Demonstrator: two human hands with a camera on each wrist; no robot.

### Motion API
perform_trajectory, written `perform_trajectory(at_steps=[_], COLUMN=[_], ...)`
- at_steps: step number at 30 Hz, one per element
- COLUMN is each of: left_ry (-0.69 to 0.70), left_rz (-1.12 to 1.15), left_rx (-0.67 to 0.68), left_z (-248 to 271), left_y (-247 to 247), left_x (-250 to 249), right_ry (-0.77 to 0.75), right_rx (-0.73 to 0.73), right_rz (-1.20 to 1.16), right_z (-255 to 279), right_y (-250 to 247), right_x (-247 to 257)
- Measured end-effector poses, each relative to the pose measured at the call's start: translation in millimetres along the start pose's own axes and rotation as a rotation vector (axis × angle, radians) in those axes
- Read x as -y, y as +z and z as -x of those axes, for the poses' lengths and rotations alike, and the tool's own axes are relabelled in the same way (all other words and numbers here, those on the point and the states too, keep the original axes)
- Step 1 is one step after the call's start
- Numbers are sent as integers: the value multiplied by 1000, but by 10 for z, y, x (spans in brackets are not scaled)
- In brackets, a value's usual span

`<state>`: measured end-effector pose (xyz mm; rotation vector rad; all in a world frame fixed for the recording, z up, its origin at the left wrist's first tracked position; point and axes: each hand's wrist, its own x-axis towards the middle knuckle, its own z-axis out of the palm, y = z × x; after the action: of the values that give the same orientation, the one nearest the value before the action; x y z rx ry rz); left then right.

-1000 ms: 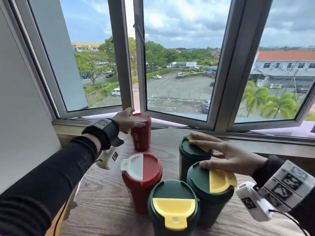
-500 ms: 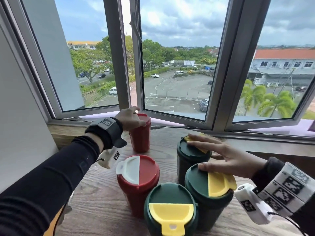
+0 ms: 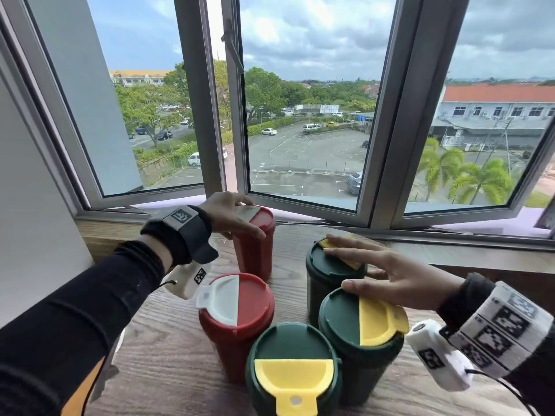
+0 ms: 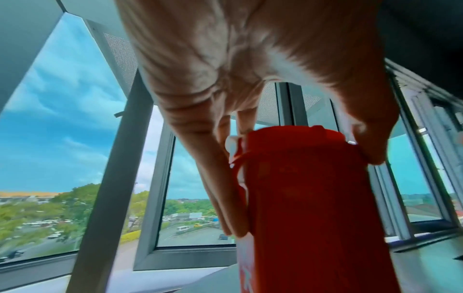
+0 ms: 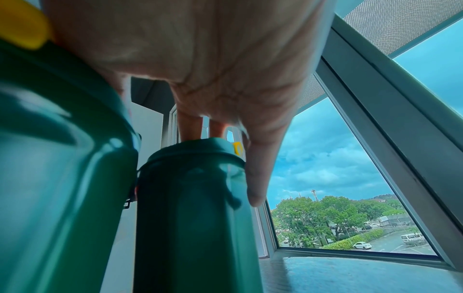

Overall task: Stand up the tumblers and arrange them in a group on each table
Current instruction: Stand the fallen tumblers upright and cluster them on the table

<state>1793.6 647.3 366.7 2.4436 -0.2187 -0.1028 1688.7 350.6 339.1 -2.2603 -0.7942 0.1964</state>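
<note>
Lettering on far red tumbler (image 3: 253, 247) unreadable under left hand (image 3: 229, 214).

1. Left hand (image 3: 229, 216): bare; black long sleeve (image 3: 75, 310) reaching the wrist.
2. Left wrist: black strap (image 3: 183, 232) bearing a grey square marker tag; white camera unit (image 3: 187, 279) beneath, with a small black-and-white code.
3. Right hand (image 3: 399, 280): bare; dark sleeve.
4. Right wrist: white band (image 3: 504, 331) printed with black code squares; white camera unit (image 3: 435, 355) with a thin black cable.
</note>
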Motion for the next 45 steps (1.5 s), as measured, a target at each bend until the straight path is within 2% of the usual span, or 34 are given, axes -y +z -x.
perform_trajectory(at_steps=[4,6,11,19,24,28,30,36,45], left_ry=[68,100,157,215,180,102,82,151,208], left_rz=[0,-36,-111,-142,-152,-36,-23,-140,-246], left_rx=[168,205,230,277,296,325,305,199,138], left_z=[128,191,284,411,468,505,516,497,519], left_y=[57,79,112,142,129,137,146,197,222], left_x=[-137,-187,-215,-237,-257,-292,-317,-299,-313], right_ry=[-7,-28,-83,-14,36,75,86,87,102], right_rx=[-7,-27,-64,-116,-185,-212,-215,-219,-208], right_rz=[7,40,144,237,277,246,234,205,223], right_z=[-29,-52,-84,-90,-126,-180,-192,-197,-245], right_y=[4,10,2,-43,-33,-51,-74,-108,-170], right_x=[-19,-34,-92,-86,37,29,5,27,-24])
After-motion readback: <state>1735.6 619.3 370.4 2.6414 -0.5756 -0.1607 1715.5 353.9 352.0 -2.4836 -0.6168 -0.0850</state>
